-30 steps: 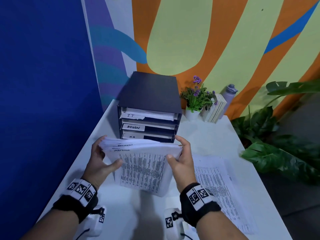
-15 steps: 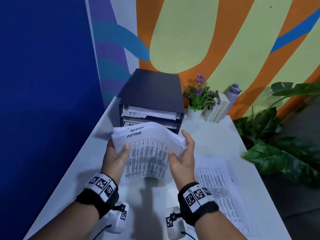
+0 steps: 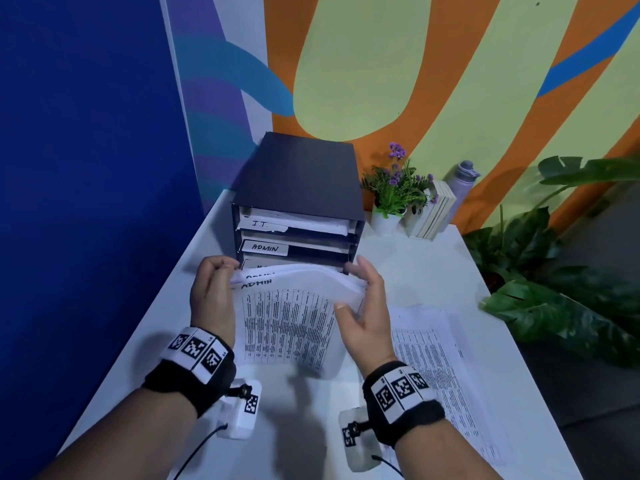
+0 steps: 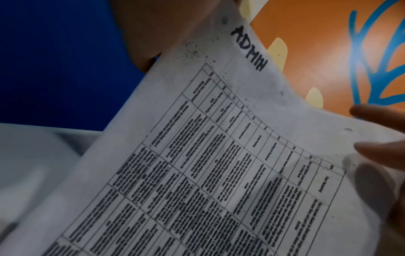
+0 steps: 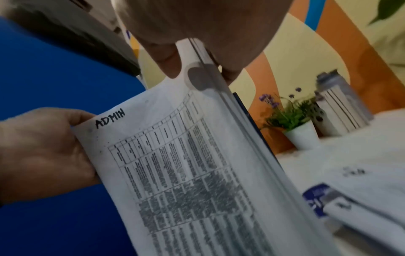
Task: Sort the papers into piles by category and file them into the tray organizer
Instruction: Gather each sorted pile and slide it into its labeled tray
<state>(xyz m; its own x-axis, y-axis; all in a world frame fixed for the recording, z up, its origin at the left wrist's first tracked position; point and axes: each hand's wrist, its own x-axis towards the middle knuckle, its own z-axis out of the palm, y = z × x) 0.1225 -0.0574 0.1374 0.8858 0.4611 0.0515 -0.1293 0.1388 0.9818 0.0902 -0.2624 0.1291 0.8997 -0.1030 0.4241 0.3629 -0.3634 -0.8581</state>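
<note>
Two hands, left hand (image 3: 210, 299) and right hand (image 3: 365, 306), each pinching a side edge of the ADMIN stack (image 3: 294, 317), held just before the tray organizer (image 3: 298, 188), its ADMIN slot (image 3: 265, 248) directly beyond and slightly above.

You face white table (image 3: 433, 271) against striped orange, yellow, blue wall (image 3: 450, 81). Your left: plain blue panel (image 3: 86, 168). At table's back edge: flower pot (image 3: 388, 220), purple blooms; books (image 3: 434, 209) upright just beside it; grey bottle (image 3: 462, 185) behind books. Leafy plant (image 3: 554, 289) off table's right.
</note>
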